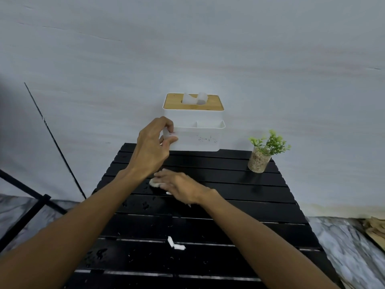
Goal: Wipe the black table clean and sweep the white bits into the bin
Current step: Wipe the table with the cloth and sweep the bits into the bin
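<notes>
The black slatted table (pixel 239 197) carries water drops and a torn white bit (pixel 175 244) near its front middle. My right hand (pixel 179 187) lies flat on the slats, pressing a crumpled white tissue (pixel 153 183) that shows at its fingertips. My left hand (pixel 155 146) reaches to the back and grips the front left corner of the white tissue box (pixel 198 139), thumb below and fingers curled over its rim. The box has a wooden lid with a tissue sticking out. No bin is in view.
A small glass pot with a green plant (pixel 263 156) stands at the table's back right corner. A black metal frame (pixel 31 205) stands on the marble floor to the left. Some wooden items (pixel 375 230) lie on the floor at the right edge. A pale wall is behind.
</notes>
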`<state>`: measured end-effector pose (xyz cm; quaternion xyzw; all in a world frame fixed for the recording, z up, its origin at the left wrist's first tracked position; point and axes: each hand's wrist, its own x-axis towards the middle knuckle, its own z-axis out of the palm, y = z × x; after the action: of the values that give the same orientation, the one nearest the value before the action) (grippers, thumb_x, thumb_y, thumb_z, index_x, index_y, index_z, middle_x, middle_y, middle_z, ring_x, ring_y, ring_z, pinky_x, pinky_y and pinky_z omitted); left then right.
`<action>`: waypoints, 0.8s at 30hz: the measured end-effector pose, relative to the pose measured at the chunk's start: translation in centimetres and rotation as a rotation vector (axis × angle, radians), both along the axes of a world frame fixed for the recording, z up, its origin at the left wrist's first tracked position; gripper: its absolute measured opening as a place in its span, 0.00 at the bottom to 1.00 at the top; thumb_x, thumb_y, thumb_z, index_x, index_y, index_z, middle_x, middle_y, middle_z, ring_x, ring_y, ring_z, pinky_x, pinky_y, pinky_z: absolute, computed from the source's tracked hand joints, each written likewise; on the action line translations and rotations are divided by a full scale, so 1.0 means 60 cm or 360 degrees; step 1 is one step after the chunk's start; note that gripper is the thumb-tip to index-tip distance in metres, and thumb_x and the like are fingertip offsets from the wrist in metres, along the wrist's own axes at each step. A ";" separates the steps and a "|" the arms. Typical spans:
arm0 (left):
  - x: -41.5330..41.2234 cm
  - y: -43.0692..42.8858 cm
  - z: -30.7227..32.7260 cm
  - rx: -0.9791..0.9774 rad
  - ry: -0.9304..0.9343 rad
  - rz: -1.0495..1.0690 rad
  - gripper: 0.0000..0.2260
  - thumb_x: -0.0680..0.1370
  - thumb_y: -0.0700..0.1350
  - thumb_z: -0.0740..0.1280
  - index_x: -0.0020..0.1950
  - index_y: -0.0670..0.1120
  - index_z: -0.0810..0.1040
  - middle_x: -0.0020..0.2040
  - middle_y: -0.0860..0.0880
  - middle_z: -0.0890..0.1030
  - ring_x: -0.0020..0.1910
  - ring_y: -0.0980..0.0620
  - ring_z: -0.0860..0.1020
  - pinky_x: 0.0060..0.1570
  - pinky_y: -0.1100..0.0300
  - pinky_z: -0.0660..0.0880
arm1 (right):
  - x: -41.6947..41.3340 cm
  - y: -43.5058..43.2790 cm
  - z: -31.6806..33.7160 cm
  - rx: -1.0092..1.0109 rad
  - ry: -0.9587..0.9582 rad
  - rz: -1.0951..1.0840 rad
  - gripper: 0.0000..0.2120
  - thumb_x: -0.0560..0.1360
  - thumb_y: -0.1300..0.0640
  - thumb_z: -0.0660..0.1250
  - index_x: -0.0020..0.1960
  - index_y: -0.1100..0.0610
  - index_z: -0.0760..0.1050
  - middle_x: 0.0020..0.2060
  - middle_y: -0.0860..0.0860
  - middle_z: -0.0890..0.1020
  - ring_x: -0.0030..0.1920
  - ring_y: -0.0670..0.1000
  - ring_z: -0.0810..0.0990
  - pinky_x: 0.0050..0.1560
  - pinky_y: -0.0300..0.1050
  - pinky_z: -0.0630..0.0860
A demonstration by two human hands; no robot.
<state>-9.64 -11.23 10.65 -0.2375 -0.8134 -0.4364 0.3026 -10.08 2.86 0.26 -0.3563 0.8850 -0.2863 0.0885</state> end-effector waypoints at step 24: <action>-0.015 0.092 -0.171 -0.0238 -0.0203 -0.0007 0.06 0.76 0.38 0.70 0.48 0.44 0.75 0.47 0.51 0.75 0.47 0.50 0.72 0.45 0.54 0.74 | 0.140 0.319 -0.019 -0.0150 0.0235 -0.1027 0.17 0.84 0.51 0.60 0.72 0.50 0.74 0.75 0.47 0.70 0.78 0.46 0.64 0.78 0.44 0.62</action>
<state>-10.53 -5.73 0.41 -0.2329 -0.8607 -0.3895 0.2305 -1.68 21.98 -0.85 -0.0811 0.9420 -0.3137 -0.0877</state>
